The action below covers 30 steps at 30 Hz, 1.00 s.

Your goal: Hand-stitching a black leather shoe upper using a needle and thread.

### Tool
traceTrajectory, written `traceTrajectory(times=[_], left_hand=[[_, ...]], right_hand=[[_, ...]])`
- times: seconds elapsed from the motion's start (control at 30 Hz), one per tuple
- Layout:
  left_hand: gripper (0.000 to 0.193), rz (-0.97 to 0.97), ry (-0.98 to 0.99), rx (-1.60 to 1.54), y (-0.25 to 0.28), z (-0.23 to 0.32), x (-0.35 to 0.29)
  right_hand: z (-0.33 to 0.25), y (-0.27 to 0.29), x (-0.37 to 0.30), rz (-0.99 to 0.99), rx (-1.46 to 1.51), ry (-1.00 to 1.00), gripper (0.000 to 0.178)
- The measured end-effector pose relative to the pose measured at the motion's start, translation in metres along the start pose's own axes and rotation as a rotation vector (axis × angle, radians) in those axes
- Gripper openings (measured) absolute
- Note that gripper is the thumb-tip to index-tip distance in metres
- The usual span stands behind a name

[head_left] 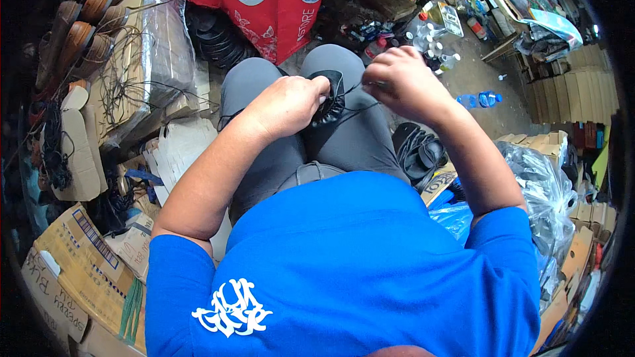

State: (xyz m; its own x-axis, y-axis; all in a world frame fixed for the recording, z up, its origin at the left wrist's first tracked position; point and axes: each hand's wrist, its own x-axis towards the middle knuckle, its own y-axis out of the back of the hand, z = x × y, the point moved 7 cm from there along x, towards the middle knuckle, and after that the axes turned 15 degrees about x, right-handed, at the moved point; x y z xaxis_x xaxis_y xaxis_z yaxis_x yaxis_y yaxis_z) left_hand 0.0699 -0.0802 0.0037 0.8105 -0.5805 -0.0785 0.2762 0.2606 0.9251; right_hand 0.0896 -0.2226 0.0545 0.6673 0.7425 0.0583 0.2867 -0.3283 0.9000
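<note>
Above my knees, my left hand (294, 100) is closed on a small black leather piece (338, 84) that looks like a shoe upper with a gathered edge. Its thumb and fingers pinch the near side of the piece, hiding part of it. To the right, my right hand (405, 82) is raised with its fingers curled together on a thin black cord (355, 87). The cord stretches between the leather piece and these fingers. Another strand hangs off to the left near my left wrist.
Wooden shoe lasts (76, 39) and cardboard lie at the left. Ahead are a red bag (278, 10) and stacked black pieces (218, 36). More black uppers (420, 152) rest beside my right thigh. A blue bottle (489, 99) and small white-capped bottles (433, 43) are on the floor.
</note>
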Motion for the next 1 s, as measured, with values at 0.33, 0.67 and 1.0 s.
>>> traceTrajectory(times=[0.33, 0.67, 1.0], left_hand=[[0.015, 0.173, -0.133, 0.312, 0.013, -0.013, -0.037], [0.008, 0.532, 0.207, -0.77, 0.097, -0.063, -0.098], [0.015, 0.074, -0.084, -0.63, 0.048, 0.017, -0.071]], right_hand=[[0.007, -0.031, 0.009, -0.234, -0.054, 0.106, 0.002], [0.077, 0.006, -0.015, 0.344, 1.442, -0.321, 0.026], [-0.033, -0.019, 0.006, -0.133, 0.805, -0.04, 0.02]])
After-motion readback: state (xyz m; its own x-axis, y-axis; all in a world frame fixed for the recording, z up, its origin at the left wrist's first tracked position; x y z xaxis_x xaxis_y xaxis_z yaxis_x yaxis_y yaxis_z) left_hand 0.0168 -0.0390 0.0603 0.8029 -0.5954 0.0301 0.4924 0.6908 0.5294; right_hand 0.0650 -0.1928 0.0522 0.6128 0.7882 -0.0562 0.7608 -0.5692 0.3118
